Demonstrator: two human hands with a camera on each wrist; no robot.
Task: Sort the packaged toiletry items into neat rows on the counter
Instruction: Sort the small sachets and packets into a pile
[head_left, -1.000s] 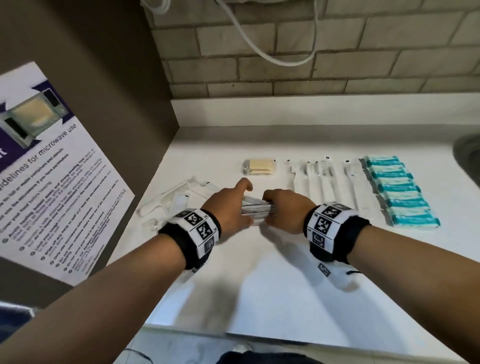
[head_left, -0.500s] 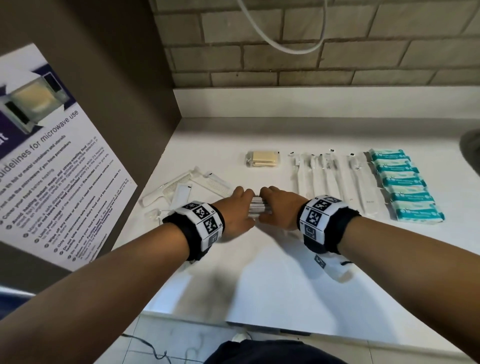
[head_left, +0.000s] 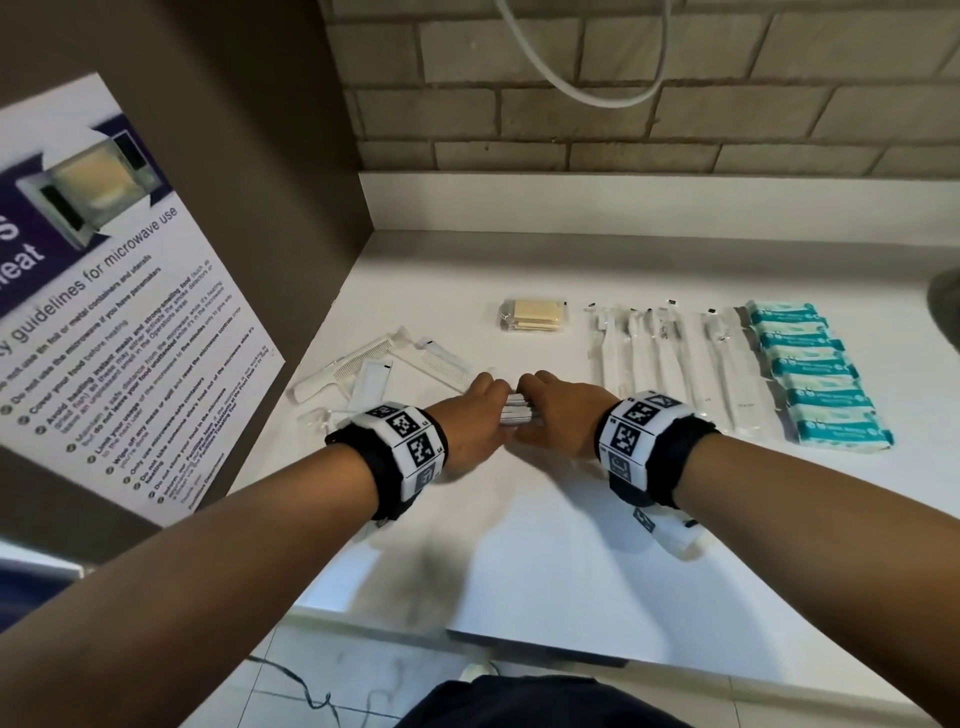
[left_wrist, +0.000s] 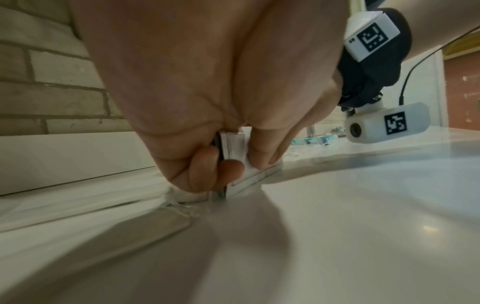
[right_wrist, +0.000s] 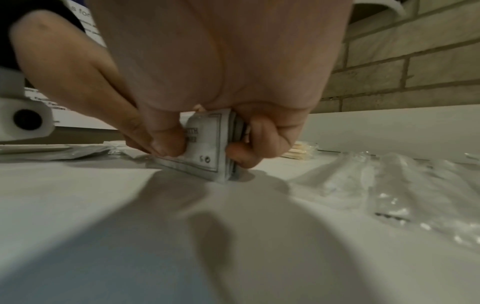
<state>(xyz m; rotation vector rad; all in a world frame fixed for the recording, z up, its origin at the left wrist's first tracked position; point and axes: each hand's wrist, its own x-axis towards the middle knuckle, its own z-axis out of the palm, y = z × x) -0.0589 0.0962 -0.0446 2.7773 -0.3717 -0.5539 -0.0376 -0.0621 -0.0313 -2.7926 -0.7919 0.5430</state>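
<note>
left hand: pinches sachet stack from its left end
right hand: clamps other end
stack: on edge, mid counter, btwn combs & toothbrushes
why: prob squaring edges before laying a row

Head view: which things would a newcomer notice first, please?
Both hands, left hand and right hand, grip a stack of white packets standing on edge at the counter's centre. To the right lies a tidy row of teal packs.

Teal soap packets, white counter, checkered wristbands.
</note>
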